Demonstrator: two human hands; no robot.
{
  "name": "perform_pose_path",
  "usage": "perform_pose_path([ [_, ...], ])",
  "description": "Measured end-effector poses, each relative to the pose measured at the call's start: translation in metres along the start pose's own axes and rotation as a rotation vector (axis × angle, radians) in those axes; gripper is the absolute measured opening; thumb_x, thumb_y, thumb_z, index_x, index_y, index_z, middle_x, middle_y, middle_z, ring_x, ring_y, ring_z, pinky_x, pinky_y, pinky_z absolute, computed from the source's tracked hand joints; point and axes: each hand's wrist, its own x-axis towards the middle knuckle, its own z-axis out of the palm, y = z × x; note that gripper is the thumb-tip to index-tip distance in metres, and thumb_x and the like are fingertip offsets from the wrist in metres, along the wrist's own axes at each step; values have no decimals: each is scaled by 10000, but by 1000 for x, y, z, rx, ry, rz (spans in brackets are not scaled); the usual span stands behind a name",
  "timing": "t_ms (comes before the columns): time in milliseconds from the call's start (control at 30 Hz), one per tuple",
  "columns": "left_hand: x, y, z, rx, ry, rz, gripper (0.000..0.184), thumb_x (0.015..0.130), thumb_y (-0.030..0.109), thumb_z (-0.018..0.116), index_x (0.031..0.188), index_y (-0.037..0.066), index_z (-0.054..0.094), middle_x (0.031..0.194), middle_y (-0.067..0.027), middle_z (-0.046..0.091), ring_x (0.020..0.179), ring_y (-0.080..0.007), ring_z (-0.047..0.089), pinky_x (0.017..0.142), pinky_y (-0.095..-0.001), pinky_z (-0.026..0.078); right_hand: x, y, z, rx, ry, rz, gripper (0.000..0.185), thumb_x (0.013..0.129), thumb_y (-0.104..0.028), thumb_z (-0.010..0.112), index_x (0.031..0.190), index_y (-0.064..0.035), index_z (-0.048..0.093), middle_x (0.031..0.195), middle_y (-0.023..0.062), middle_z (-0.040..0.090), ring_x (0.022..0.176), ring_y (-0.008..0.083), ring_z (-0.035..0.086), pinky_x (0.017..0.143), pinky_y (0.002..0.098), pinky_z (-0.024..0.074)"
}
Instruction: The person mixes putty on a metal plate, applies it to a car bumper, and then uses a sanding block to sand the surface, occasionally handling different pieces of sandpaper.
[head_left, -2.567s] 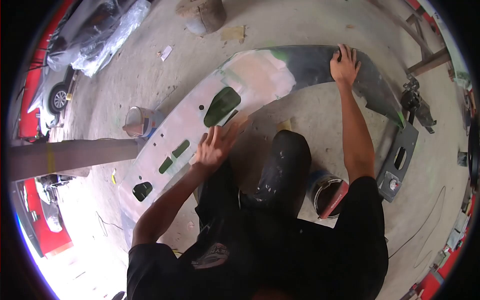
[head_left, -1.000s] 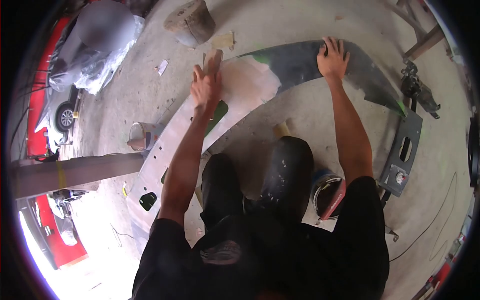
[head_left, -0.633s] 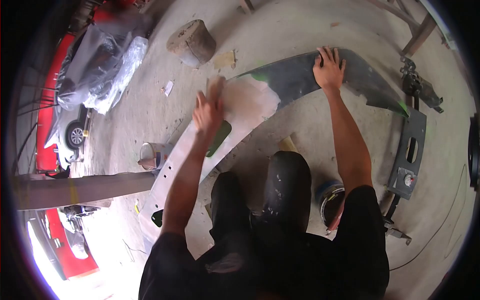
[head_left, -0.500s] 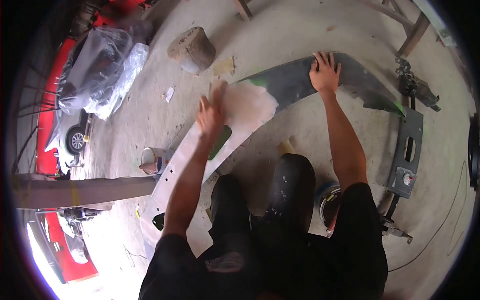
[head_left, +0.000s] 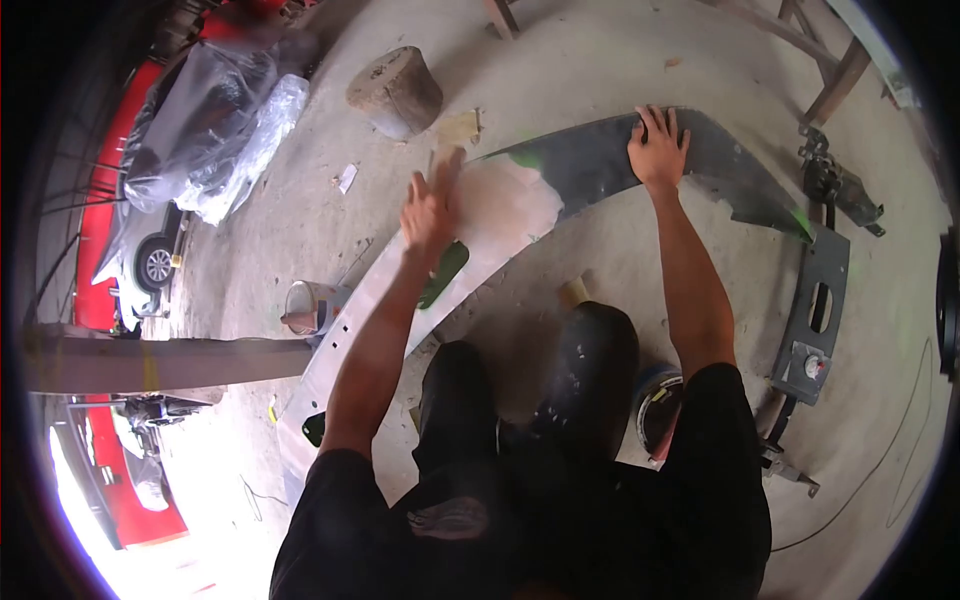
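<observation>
A long curved car bumper [head_left: 600, 150] lies across the floor in front of me, dark grey on the right and coated pinkish white on the left, with small green patches. My left hand [head_left: 430, 210] is on the pale part near its far edge, fingers stretched out and somewhat blurred. Whether anything thin lies under that palm is hidden. On the dark part, my right hand [head_left: 658, 152] rests flat with fingers spread, fingertips near the upper edge.
A stump-like block [head_left: 397, 92] and a tan piece of paper [head_left: 460, 126] lie beyond the bumper. A white bucket [head_left: 310, 305] stands left, and a round can [head_left: 658, 410] is by my right knee. A grey bracketed part [head_left: 812, 310] lies right. Plastic sheeting [head_left: 215, 130] covers something upper left.
My left hand has moved slightly away from me along the pale surface. My right hand keeps its place on the dark part. The whole view has shifted a little.
</observation>
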Motion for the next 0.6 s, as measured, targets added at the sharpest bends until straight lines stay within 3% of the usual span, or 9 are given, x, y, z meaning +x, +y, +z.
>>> perform_pose_path([
  [67,-65,18,-13,-40,-45,61,601,948,211,670,1526,178,505,1086,-219,556,980,-407,651,728,-504,585,1,0,1,-9,16,-10,446,1064,-372,409,1490,-322,531,1614,-67,447,1569,226,280,1309,545,164],
  [100,-100,14,-2,-74,113,255,616,923,197,690,1519,179,532,1080,-227,556,965,-399,646,726,-492,588,-1,1,2,-16,19,-12,448,1064,-372,406,1492,-322,530,1615,-67,446,1570,226,278,1309,545,163],
  [167,-162,25,-13,-40,-27,247,632,907,205,712,1517,166,553,1088,-229,552,961,-426,630,765,-488,588,-1,-2,0,-6,12,1,448,1064,-371,406,1490,-317,534,1613,-64,449,1569,227,281,1308,546,163],
  [300,-95,24,-6,-52,-56,273,632,905,219,720,1509,155,548,1084,-217,539,975,-423,629,747,-498,588,1,0,8,-26,25,-2,441,1063,-370,411,1478,-311,548,1606,-61,458,1570,226,278,1307,549,165],
  [333,-56,28,0,-81,-56,149,619,917,220,705,1509,168,535,1108,-220,544,989,-420,644,734,-508,587,1,0,7,-17,28,-3,440,1061,-370,415,1475,-308,552,1605,-60,460,1569,226,281,1306,550,166],
  [433,42,24,20,-77,31,63,541,979,257,640,1495,198,487,1131,-246,561,970,-449,665,732,-541,592,-4,0,-1,-8,33,-10,440,1057,-367,430,1476,-306,548,1601,-59,464,1565,229,289,1300,554,175],
  [533,38,25,19,-73,24,74,556,975,257,643,1504,200,481,1154,-250,561,978,-450,667,736,-543,598,-2,0,-2,-3,25,-17,448,1055,-361,442,1491,-307,529,1603,-61,460,1561,233,293,1292,558,183],
  [600,-24,27,15,-30,-32,197,612,947,246,678,1526,198,489,1165,-240,552,1022,-434,663,757,-515,611,-2,1,0,9,9,-15,448,1057,-361,438,1492,-302,528,1607,-65,453,1561,232,292,1292,558,181],
])
